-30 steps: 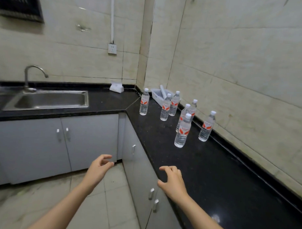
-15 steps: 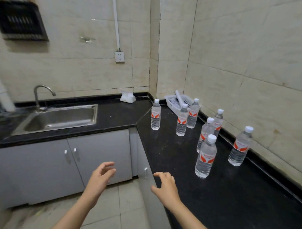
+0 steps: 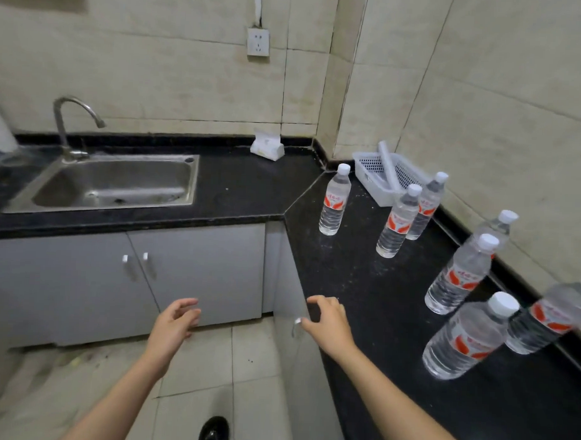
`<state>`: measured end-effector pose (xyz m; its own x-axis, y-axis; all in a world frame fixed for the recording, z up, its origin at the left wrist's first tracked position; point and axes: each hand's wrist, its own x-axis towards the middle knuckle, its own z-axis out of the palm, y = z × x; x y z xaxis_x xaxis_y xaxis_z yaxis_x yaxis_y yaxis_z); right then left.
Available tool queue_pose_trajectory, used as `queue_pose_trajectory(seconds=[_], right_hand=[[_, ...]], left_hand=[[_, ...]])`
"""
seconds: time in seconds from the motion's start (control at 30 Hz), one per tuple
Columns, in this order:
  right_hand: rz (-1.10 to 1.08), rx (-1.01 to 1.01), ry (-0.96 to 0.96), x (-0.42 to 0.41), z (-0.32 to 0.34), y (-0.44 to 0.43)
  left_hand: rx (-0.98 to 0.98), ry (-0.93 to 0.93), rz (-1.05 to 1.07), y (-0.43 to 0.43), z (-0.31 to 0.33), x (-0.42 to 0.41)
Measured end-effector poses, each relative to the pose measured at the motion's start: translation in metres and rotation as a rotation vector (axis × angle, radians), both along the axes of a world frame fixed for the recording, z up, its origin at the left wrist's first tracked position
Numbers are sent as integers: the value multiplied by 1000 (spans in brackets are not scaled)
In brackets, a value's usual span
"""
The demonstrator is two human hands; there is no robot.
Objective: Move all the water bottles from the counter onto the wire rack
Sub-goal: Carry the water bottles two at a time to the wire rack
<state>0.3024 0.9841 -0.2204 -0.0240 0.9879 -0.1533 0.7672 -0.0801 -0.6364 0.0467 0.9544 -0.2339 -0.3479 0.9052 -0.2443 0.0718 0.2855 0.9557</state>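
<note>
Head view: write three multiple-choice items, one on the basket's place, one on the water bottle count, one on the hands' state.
1. The white basket stands: A in the sink; B on the counter by the wall; C on the floor.
2. Count of water bottles on the counter: A four; B seven; C ten.
3. The left hand and right hand hold: A nothing; B a bottle each; C a cloth.
B, it sits on the black top against the tiles; B, seven stand there; A, both are open and empty.
</note>
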Motion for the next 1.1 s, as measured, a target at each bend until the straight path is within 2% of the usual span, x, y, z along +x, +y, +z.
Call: queue_pose_trajectory(seconds=[0.4,0.7,0.77,0.9,1.03,1.1], right_hand=[[-422,-79,-14,4,-2,135],[-684,-70,78,43,-23,170],[-811,-3,116,62,-18,183],[-990,282,173,107,7,229],[-1017,462,244,142,25,279],[-986,476,271,152,23,294]], left_hand=[[-53,-38,-253,220,-17,-27],[-153,-12,-454,268,-39,22],[-155,3,-525,281,-38,37],[-70,72,-626,321,-21,65],[95,153,-693,369,10,106],[132,207,-778,386,18,127]])
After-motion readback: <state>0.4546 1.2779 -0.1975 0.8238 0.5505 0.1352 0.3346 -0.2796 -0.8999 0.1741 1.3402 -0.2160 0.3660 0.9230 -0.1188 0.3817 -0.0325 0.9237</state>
